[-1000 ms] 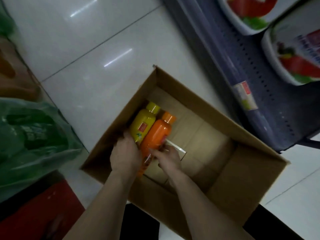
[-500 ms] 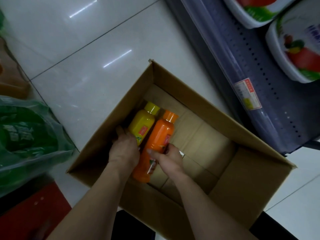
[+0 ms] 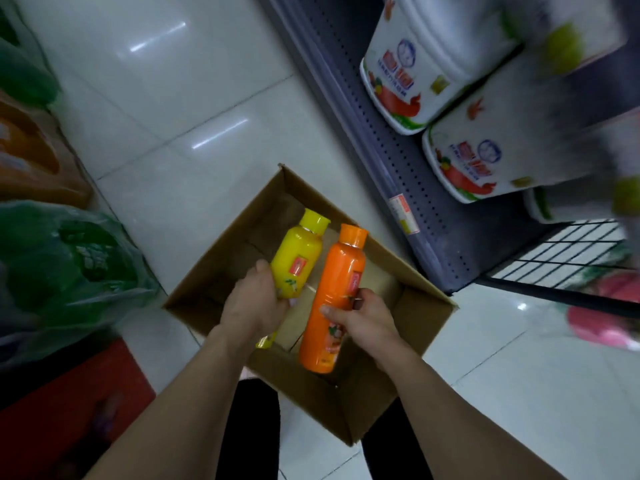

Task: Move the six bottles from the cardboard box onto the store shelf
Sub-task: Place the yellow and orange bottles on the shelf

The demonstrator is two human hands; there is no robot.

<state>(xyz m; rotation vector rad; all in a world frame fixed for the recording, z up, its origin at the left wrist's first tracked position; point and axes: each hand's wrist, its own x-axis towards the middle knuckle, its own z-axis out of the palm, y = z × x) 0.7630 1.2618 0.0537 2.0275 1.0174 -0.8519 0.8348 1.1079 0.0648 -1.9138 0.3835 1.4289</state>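
Note:
An open cardboard box [image 3: 426,313] stands on the white tiled floor below me. My left hand [image 3: 252,303] grips a yellow bottle [image 3: 299,258] with a yellow cap around its lower part. My right hand [image 3: 367,317] grips a taller orange bottle [image 3: 337,292] with an orange cap at mid-body. Both bottles are lifted above the box, caps pointing away from me. The box bottom that I can see holds no other bottles. The grey perforated store shelf [image 3: 408,161] runs along the right.
Large white tubs [image 3: 485,147] with red and blue labels stand on the shelf. A black wire rack [image 3: 568,254] sits at its near end. Green plastic bags [image 3: 65,268] and a red surface [image 3: 69,400] lie on the left. A pink item [image 3: 609,327] lies at right.
Both hands have raised the yellow and orange bottles up out of the box. The view has tilted up, showing more of the shelf.

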